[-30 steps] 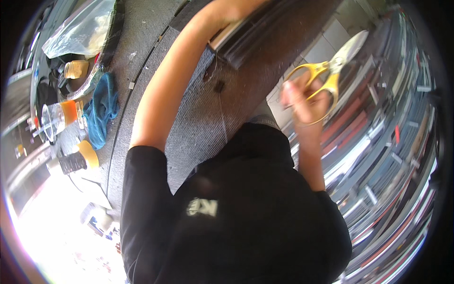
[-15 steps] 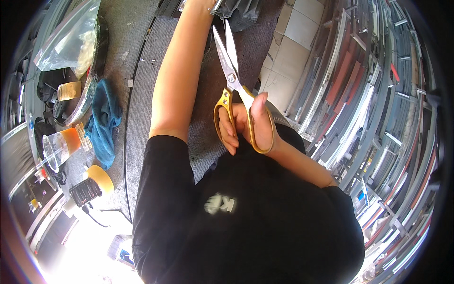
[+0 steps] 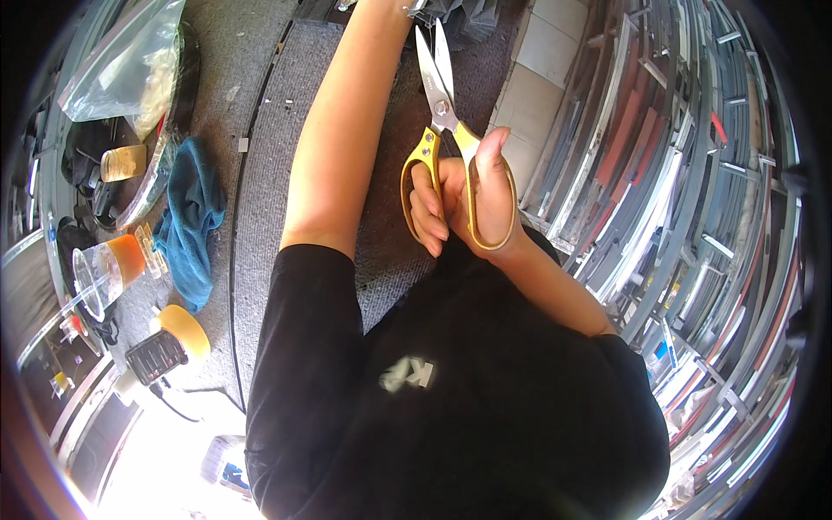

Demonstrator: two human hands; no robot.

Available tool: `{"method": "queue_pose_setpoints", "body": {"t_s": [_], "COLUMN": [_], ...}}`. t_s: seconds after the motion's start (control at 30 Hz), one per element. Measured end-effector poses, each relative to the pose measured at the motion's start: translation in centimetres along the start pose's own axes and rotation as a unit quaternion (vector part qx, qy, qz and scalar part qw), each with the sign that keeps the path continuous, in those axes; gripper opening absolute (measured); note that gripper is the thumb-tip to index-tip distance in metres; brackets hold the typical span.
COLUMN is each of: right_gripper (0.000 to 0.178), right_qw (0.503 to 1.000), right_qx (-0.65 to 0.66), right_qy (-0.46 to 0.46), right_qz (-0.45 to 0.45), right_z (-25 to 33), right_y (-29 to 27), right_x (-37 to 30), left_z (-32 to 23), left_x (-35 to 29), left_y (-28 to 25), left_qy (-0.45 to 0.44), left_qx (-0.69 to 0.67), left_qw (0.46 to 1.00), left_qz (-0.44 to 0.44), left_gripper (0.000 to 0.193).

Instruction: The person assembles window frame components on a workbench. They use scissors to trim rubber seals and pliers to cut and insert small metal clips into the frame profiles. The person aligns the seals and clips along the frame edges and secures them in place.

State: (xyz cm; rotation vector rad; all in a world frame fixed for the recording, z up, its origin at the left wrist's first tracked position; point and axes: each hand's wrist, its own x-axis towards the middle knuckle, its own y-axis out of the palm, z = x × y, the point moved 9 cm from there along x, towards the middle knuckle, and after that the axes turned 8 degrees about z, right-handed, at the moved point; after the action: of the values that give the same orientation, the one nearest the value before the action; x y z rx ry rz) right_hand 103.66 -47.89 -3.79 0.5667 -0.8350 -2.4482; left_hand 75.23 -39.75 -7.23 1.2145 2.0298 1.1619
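Observation:
My right hand (image 3: 472, 195) grips a pair of scissors (image 3: 441, 108) with gold-yellow handles, the thumb through one loop and fingers through the other. The steel blades are slightly parted and point away from me. Close beyond their tips lies a bunch of dark grey, folded, mesh-like material (image 3: 475, 19), partly cut off by the top edge. My left forearm (image 3: 347, 113) stretches away toward the same material. Its wrist reaches the top edge, and the left hand itself is out of the picture.
Grey carpet covers the bench (image 3: 260, 165). At left lie a blue cloth (image 3: 189, 221), a clear plastic bag (image 3: 121, 74), a plastic cup (image 3: 108, 269) with orange contents, a tape roll (image 3: 184, 331) and a black device (image 3: 156, 356). Long metal profiles (image 3: 646, 173) fill racks at right.
My right hand and the scissors have moved a little away from me and to the right. My left forearm has shifted slightly to the right, its hand passing out beyond the top edge.

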Motion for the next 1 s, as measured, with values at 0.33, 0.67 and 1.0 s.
{"method": "queue_pose_setpoints", "body": {"t_s": [0.33,0.67,1.0], "right_gripper": [0.096,0.036,0.096], "right_qw": [0.987,0.992,0.995], "right_qx": [0.152,0.076,0.09], "right_qy": [-0.049,0.023,-0.007], "right_qz": [0.012,-0.097,-0.033], "right_z": [2.7,1.0,1.3], "right_y": [0.2,-1.8,-1.4], "right_x": [2.5,2.1,1.7], "left_z": [0.9,0.9,2.2], "left_x": [-0.5,-0.5,0.6], "left_y": [-0.4,-0.7,-1.2], "left_qy": [-0.029,-0.023,-0.083], "left_qx": [0.21,0.258,0.203], "left_qw": [0.967,0.951,0.969], "left_qz": [-0.143,-0.169,-0.111], "left_gripper": [0.057,0.061,0.057]}}
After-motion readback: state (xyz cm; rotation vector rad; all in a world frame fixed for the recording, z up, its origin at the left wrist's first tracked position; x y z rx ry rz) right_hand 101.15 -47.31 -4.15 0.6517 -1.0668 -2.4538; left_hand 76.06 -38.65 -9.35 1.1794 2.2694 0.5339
